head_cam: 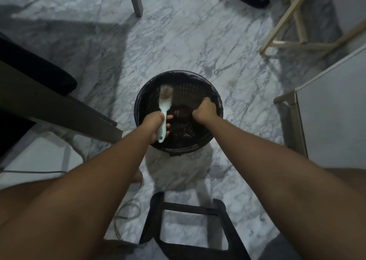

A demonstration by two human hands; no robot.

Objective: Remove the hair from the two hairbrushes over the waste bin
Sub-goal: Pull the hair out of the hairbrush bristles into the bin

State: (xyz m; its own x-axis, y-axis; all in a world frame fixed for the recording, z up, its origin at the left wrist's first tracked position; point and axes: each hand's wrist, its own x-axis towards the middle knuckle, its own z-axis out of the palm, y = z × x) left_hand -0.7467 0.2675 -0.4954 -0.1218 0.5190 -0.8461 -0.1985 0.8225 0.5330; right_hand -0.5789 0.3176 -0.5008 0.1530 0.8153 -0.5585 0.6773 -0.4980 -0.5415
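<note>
While the left hand [156, 126] is gripping the pale hairbrush [164, 109] by its handle, with the bristle head pointing away over the black waste bin [138, 101], blur is smearing the bristles, so any hair among them is hard to make out. A dark liner is covering the bin's rim, and a dark clump [182, 125] is lying inside, too dim to identify. The right hand [205, 111] is hovering over the bin's right side, fingers curled under; whether it is pinching anything I cannot tell. Both forearms are reaching forward. The bin is standing on a marble floor [178, 42], near a black stool [188, 208].
</note>
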